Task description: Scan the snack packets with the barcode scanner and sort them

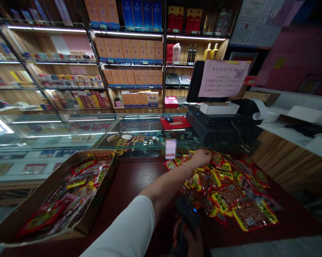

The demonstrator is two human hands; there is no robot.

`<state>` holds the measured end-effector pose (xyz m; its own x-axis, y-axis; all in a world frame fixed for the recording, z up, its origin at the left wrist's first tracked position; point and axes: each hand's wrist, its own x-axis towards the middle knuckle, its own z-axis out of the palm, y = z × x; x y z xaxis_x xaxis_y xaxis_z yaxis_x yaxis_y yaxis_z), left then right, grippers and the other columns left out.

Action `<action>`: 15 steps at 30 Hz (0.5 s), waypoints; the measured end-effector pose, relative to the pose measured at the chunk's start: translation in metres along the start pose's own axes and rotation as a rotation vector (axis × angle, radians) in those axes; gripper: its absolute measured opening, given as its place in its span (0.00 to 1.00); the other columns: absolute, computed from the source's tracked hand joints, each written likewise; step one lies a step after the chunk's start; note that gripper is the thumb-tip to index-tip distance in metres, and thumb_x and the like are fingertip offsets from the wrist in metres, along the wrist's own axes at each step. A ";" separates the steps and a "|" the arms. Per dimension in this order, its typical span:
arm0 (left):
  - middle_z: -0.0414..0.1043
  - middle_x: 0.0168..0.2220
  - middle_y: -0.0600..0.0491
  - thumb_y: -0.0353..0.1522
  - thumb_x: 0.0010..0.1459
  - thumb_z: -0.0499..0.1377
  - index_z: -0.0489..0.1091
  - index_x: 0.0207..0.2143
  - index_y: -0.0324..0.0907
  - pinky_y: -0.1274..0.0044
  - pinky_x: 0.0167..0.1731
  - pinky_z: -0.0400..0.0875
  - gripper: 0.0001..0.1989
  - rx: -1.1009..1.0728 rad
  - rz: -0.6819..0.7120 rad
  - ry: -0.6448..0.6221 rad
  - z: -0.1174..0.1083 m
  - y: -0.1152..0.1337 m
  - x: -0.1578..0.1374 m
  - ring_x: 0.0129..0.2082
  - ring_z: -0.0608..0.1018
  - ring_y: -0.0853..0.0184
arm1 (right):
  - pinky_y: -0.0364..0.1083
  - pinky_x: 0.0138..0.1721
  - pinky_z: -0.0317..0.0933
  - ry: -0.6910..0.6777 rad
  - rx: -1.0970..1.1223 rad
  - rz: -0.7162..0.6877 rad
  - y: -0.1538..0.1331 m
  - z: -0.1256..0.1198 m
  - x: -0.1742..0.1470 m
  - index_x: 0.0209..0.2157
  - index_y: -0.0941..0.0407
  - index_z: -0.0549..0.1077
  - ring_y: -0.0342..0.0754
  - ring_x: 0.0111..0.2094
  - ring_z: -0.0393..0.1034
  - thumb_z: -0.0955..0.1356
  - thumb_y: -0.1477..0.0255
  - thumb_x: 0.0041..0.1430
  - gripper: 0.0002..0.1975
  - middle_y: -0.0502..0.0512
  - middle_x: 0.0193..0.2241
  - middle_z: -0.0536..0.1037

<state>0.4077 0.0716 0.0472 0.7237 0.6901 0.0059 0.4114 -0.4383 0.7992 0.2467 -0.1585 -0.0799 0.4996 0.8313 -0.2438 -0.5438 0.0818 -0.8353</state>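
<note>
My left hand (pixel 202 158), with a bracelet at the wrist, reaches across to the far side of a heap of snack packets (pixel 230 192). Its fingers are closed and bent down at the packets, beside the thin black cord; what they pinch is hidden. Low in the view, my right hand (pixel 194 241) is wrapped round the handle of a black barcode scanner (pixel 187 210) with a small blue light. The scanner is just left of the nearest packets. These are clear, with red and yellow printing and brown food inside.
An open cardboard box (pixel 96 210) of similar packets stands left on the dark red table (pixel 134 178). Beyond are a glass display counter (pixel 139 123), a red mat (pixel 175 123) with a mouse, and a monitor (pixel 195 82). Shelves (pixel 131 34) of boxed goods line the back.
</note>
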 end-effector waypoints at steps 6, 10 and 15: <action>0.81 0.55 0.43 0.35 0.62 0.60 0.80 0.54 0.41 0.72 0.55 0.71 0.20 0.058 0.199 0.171 -0.099 -0.030 -0.104 0.54 0.80 0.56 | 0.41 0.16 0.63 -0.002 0.007 0.055 0.001 0.002 -0.001 0.39 0.54 0.79 0.43 0.14 0.69 0.80 0.47 0.46 0.29 0.47 0.19 0.80; 0.81 0.54 0.46 0.41 0.66 0.56 0.77 0.57 0.44 0.70 0.55 0.73 0.22 0.286 0.039 0.361 -0.210 -0.087 -0.236 0.50 0.82 0.56 | 0.41 0.16 0.64 -0.018 -0.063 0.066 -0.002 0.003 -0.002 0.37 0.56 0.81 0.43 0.14 0.70 0.80 0.48 0.45 0.28 0.48 0.18 0.79; 0.70 0.64 0.37 0.42 0.62 0.58 0.69 0.64 0.41 0.55 0.59 0.68 0.30 0.766 -0.646 0.343 -0.303 -0.177 -0.363 0.63 0.72 0.41 | 0.40 0.18 0.64 -0.054 -0.105 0.099 -0.007 0.005 0.000 0.36 0.56 0.82 0.42 0.14 0.70 0.81 0.48 0.43 0.28 0.48 0.18 0.79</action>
<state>-0.0959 0.0735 0.0858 0.0972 0.9951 -0.0196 0.9884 -0.0941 0.1194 0.2471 -0.1569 -0.0719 0.4080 0.8612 -0.3030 -0.5139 -0.0577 -0.8559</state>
